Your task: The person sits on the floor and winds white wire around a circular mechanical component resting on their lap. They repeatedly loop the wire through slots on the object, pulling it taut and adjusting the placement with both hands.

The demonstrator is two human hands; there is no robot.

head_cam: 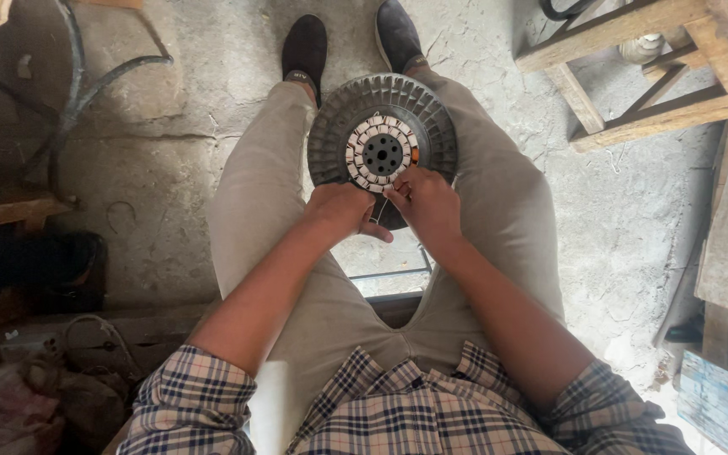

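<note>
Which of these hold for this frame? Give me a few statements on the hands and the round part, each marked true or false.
1. Both hands work at the near edge of the ribbed round motor housing. True.
2. The housing lies on the concrete floor. False: it rests between the person's knees, on the beige trousers.
3. The ring of windings has a dark hub in its middle. True.
4. The left hand holds a hammer. False: no tool shows in it.
5. The right hand pinches something thin at the ring's edge. True.
</note>
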